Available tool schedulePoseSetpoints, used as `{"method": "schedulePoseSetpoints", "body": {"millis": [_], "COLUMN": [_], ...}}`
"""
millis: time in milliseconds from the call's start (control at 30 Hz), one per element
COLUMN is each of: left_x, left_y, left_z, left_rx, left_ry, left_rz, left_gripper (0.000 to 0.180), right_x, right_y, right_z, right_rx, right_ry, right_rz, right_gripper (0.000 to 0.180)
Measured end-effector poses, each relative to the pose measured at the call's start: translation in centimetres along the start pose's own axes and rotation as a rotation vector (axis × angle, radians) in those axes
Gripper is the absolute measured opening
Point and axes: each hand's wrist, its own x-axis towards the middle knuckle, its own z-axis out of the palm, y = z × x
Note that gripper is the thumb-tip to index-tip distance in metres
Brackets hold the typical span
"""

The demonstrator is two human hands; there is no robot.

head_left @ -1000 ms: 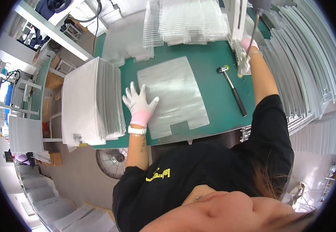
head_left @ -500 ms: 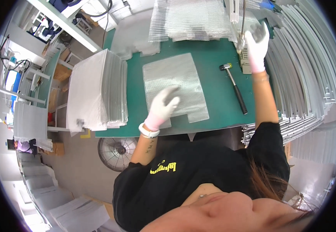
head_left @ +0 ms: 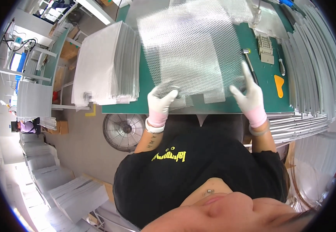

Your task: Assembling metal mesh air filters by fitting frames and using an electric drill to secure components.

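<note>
A large see-through mesh sheet slants over the green work table, raised at least partly above it. My white-gloved left hand grips its near left corner, the thumb in front and the fingers showing through the mesh. At the near right edge, my gloved right hand has its thumb and some fingers about the sheet, while one finger stretches away along the side. Beneath lies a smaller notched mesh sheet, flat on the table. A hammer rests beside my right hand, its head partly behind the mesh edge.
To the left stands a thick stack of mesh sheets. On the right are a beige slotted block, a screwdriver and an orange scraper-like tool, beside rows of long panels. A floor fan stands below the table.
The large mesh sheet now covers much of the smaller one. My right hand has come back from the far right to the sheet's edge. The view has shifted, revealing the screwdriver and orange tool.
</note>
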Motion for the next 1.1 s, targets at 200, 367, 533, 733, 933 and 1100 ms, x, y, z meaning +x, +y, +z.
{"method": "schedulePoseSetpoints", "body": {"millis": [200, 367, 533, 733, 933, 1100], "left_x": [0.8, 2.5, 2.4, 1.8, 1.8, 1.9], "left_y": [-3.4, -4.0, -5.0, -5.3, -4.4, -4.0], "left_z": [-2.1, -2.0, -2.7, -2.7, -2.5, -2.4], "left_rx": [0.854, 1.154, 1.193, 0.975, 1.026, 0.896], "left_ry": [0.206, 0.07, 0.004, 0.136, 0.197, 0.221], "left_rz": [0.623, 0.297, 0.196, 0.295, 0.619, 0.676], "left_gripper": [0.097, 0.088, 0.088, 0.085, 0.077, 0.074], "right_x": [-0.4, -0.6, -1.0, -1.3, -0.7, -0.9], "right_y": [0.9, 4.2, 4.6, 6.2, 5.4, 5.7], "right_z": [4.3, 7.1, 7.9, 7.9, 7.6, 7.7], "right_rx": [-0.093, -0.108, -0.166, -0.133, -0.051, 0.015], "right_ry": [-0.117, -0.109, -0.133, 0.07, 0.153, 0.221], "right_rz": [-0.009, 0.09, 0.14, -0.241, -0.224, -0.284], "right_gripper": [0.066, 0.064, 0.063, 0.057, 0.052, 0.049]}}
